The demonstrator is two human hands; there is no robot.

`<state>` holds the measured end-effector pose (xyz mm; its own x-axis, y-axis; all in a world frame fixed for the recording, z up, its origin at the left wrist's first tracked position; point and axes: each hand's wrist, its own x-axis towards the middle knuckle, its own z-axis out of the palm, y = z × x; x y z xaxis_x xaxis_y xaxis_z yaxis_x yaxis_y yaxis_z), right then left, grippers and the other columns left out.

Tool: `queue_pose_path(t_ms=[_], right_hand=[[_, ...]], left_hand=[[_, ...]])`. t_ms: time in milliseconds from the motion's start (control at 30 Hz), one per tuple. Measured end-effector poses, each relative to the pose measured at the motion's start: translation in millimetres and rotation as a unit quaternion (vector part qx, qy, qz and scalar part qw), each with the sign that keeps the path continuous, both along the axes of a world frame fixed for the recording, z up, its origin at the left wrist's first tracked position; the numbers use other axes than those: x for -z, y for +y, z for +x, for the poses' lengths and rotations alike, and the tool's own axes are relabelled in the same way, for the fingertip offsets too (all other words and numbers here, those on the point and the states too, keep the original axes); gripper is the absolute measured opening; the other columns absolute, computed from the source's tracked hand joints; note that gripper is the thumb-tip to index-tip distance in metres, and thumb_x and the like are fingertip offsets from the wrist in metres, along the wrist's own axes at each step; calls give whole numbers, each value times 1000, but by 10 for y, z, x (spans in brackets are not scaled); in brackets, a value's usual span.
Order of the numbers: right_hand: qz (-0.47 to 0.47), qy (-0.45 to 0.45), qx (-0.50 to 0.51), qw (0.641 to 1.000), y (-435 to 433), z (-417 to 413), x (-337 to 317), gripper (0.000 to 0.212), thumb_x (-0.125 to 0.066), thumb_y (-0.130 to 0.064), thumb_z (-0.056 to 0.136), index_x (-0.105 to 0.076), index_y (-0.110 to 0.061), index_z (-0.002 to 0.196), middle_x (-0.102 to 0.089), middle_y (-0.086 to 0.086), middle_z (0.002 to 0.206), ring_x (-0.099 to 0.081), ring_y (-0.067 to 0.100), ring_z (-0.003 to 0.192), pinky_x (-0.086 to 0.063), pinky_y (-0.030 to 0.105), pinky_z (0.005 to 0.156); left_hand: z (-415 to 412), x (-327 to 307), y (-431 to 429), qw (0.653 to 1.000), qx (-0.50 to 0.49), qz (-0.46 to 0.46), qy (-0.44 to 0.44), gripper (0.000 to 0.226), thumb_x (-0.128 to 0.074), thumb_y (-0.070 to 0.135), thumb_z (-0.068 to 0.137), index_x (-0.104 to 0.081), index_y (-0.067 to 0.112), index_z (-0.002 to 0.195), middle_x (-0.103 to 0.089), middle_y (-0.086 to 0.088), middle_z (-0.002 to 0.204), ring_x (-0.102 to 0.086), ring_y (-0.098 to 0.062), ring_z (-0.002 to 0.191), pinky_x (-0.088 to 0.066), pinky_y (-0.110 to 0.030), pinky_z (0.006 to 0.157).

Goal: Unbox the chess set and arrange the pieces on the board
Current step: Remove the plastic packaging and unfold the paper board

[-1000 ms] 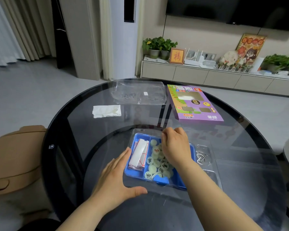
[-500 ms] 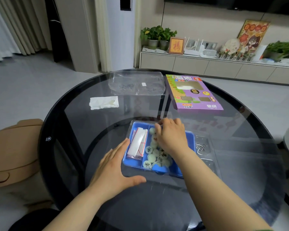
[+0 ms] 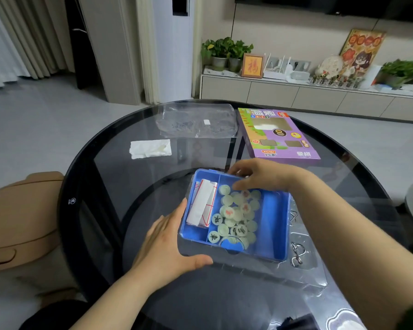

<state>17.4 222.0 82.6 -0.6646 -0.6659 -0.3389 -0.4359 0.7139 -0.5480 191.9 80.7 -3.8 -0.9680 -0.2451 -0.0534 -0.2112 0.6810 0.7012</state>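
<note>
Unboxing is nearing its end, by my judgement, and arranging is not yet beginning. The chess pieces (image 3: 236, 215), pale green discs marked with red or black characters, are lying heaped in the wide compartment of the blue tray (image 3: 274, 225) at the centre of the frame. The folded paper board (image 3: 202, 206) is sitting in the narrow compartment on the tray's left side. The next move is probably calling for that board to be lifted out and spread on the glass table (image 3: 86, 177), giving the discs somewhere to go. The sheet looks thin and creased, so it may be needing a flattening palm.

The right hand (image 3: 260, 177) is reaching in from the right, fingers curling over the tray's far rim and thumb lying inside just above the discs, apparently pinching the far wall. The left hand (image 3: 167, 244) is lying flat, straight fingers pressing against the tray's left wall and thumb stretching along its near edge, steadying rather than grasping.

Higher in the frame, the purple box (image 3: 277, 136) is lying right of centre, a clear plastic cover (image 3: 196, 120) beside it and a white tissue (image 3: 150, 148) further left.
</note>
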Motion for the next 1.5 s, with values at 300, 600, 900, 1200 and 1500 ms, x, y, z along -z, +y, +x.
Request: queue_pose_path(t_ms=[300,600,900,1200,1500], right_hand=[[-119,-89,93,985,173,-215,-171,13,-64,-17,82,-64,-19,95,-65,-7,83,-61,9,77,-52,17,65],[-113,-72,21,991,-76,-68,-487,12,-65,-17,81,-65,-23,90,-65,-13,76,-61,-3,63,-50,8,58],[-143,82,10,986,-555,201,-237,38,-59,-18,86,-54,-11,123,-57,2,125,-52,11,112,-35,13,86],[-28,184,58,981,-169,438,338,39,-55,-27,88,-51,-21,126,-50,-3,136,-40,19,128,-29,32,107],[-1,212,136,968,-39,637,541,43,-56,-34,86,-48,-15,124,-50,1,130,-43,22,121,-36,29,98]], left_hand=[[29,-50,5,1000,12,8,-25,114,-58,78,52,14,45,133,-1,31,126,5,2,131,-3,-26,112],[-143,-527,-214,920,-89,363,118,84,-56,67,60,-29,37,134,-51,22,107,-50,9,91,-37,-19,87],[-47,-476,-521,864,-218,421,172,10,-53,13,87,-60,20,85,-67,-1,77,-64,-10,59,-54,-26,55],[247,-164,-966,812,-347,390,261,12,-50,8,90,-53,17,97,-61,1,86,-63,4,56,-51,-12,49],[161,9,-988,804,-383,383,246,41,-56,7,86,-44,9,125,-57,-8,109,-59,-22,88,-49,-29,66]])
